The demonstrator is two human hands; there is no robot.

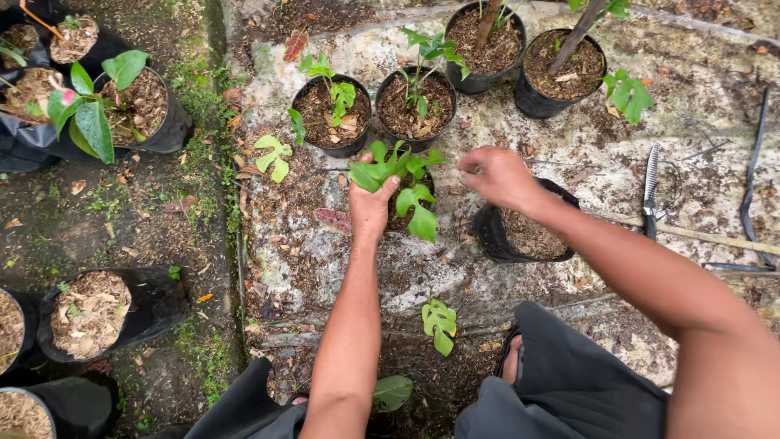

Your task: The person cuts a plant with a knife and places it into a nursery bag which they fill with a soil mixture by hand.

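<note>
My left hand (371, 205) grips the side of a small black pot (404, 213) that holds a green split-leaf seedling (396, 172); the leaves hide most of the pot. My right hand (497, 176) hovers with its fingers pinched together just right of the seedling, above the rim of a black grow bag (496, 237) filled with brown husk mix. I cannot tell whether the pinched fingers hold any mix.
Several black pots with seedlings stand behind, such as the pot (331, 114) and the pot (415, 109). A knife (651, 189) and a thin stick (699, 236) lie at right. More filled bags (97, 313) sit on the ground at left. My knees are at the bottom edge.
</note>
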